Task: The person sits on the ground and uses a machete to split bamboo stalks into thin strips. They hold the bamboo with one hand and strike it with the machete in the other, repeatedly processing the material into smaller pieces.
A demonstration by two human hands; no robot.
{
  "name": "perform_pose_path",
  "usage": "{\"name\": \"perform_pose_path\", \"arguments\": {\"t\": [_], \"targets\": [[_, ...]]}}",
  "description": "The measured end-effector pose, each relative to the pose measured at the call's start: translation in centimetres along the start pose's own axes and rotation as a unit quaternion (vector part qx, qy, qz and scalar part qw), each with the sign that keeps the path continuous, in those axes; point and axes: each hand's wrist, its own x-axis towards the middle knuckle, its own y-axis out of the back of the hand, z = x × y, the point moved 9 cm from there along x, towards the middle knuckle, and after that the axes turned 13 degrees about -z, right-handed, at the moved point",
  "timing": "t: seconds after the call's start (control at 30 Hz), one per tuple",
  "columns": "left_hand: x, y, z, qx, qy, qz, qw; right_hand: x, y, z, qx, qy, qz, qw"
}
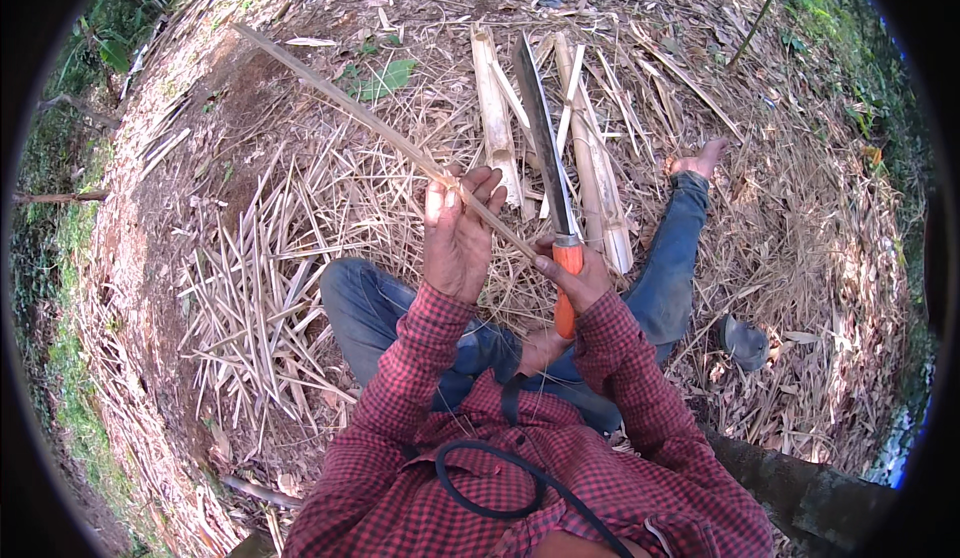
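A long, thin bamboo strip (340, 101) slants from the far left down toward my right hand. My left hand (460, 243) pinches it near its middle between thumb and fingers. In my right hand (588, 276) is a machete (545, 143), gripped by its orange handle, its long dark blade pointing away from me. The strip's near end reaches the fingers of my right hand; whether they also grip it, I cannot tell. Beyond the hands, a split bamboo piece (493, 108) lies left of the blade and another bamboo length (602, 193) lies right of it.
Left of my bent knee, many cut strips (260, 308) are heaped on the ground. My bare foot (700, 160) is stretched out at the right. A dark grey object (743, 343) sits beside that leg. Dry leaves and shavings cover the ground, with green plants around the edges.
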Motion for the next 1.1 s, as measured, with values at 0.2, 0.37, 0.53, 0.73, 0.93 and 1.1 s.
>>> {"name": "perform_pose_path", "arguments": {"t": [0.2,0.37,0.53,0.73,0.93,1.1], "targets": [[-2.6,4.2,-2.4,0.169,0.181,0.088,0.965,-0.8,5.2,2.5,-0.222,-0.054,0.090,0.969],[-4.0,-4.1,5.8,0.749,0.078,-0.099,0.650,-2.5,7.7,-2.3,-0.400,-0.072,0.109,0.907],[-0.2,-7.5,9.6,0.915,-0.075,-0.240,0.316,-2.3,8.7,-4.4,-0.455,-0.042,0.044,0.889],[-4.5,4.9,6.9,0.780,0.382,-0.310,0.387,-2.0,9.4,-8.2,-0.583,0.019,0.018,0.812],[-10.2,9.1,4.4,0.525,0.446,-0.090,0.719,-3.3,6.9,-10.8,-0.679,0.110,0.068,0.723],[-11.6,8.6,4.2,0.565,0.409,-0.028,0.716,-4.1,4.7,-6.0,-0.633,-0.081,0.003,0.770]]}}
